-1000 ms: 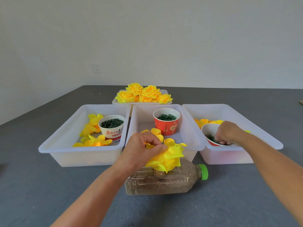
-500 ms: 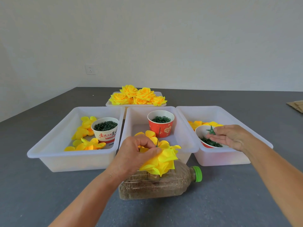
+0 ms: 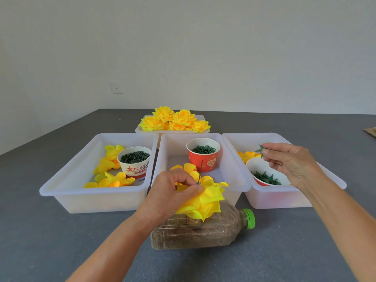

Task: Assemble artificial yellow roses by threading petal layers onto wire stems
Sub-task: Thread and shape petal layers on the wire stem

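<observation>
Since the earlier frames, the right hand (image 3: pixel 293 161) had been lifted out of the white cup (image 3: pixel 264 169) in the right bin (image 3: pixel 335 180), and a small green star-shaped calyx (image 3: pixel 260 150) was now pinched between its thumb and fingertips above that cup. The left hand (image 3: pixel 173 192) was kept where it had been, fingers curled and pinching the yellow rose petals (image 3: pixel 203 200) at the base of a thin green wire stem (image 3: pixel 200 171), which stood upright out of them. Flower and hand were held over a plastic bottle (image 3: pixel 203 233) lying on its side on the grey table (image 3: pixel 61 241), just in front of the middle bin (image 3: pixel 240 176). Finished yellow roses (image 3: pixel 175 121) were noted in the far tray (image 3: pixel 142 130).
</observation>
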Action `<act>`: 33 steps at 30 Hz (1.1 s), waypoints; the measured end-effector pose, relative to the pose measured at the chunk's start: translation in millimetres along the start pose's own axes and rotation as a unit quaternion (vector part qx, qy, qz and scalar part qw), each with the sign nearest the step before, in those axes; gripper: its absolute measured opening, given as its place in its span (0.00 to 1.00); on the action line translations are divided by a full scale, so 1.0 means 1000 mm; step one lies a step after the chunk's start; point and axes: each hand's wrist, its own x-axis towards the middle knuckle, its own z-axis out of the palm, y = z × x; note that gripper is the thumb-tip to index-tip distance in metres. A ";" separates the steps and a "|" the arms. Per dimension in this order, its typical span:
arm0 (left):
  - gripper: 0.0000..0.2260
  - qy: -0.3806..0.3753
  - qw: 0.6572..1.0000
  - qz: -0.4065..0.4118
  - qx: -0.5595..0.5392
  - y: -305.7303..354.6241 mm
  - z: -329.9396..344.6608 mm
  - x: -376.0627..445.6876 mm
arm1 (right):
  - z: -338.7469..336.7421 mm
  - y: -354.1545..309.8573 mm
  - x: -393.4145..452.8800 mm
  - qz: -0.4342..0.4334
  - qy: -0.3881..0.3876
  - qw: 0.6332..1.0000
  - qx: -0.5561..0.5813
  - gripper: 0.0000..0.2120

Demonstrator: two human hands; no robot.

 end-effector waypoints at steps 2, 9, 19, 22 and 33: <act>0.07 0.001 1.000 -0.001 -0.001 0.000 0.000 0.000 | 0.016 -0.010 -0.017 -0.025 -0.044 0.998 0.033 0.09; 0.07 0.001 1.000 -0.002 0.000 0.001 0.000 0.000 | 0.080 -0.024 -0.065 -0.055 -0.168 0.976 0.131 0.11; 0.09 0.003 1.000 0.004 -0.005 0.001 0.000 0.000 | 0.111 -0.011 -0.077 -0.077 -0.212 0.971 0.073 0.15; 0.08 0.003 1.000 0.008 -0.004 0.001 0.000 0.000 | 0.113 -0.009 -0.080 -0.084 -0.204 0.974 0.046 0.15; 0.08 0.003 1.000 0.007 0.005 0.001 0.000 0.000 | 0.108 -0.006 -0.078 -0.062 -0.225 0.972 0.033 0.14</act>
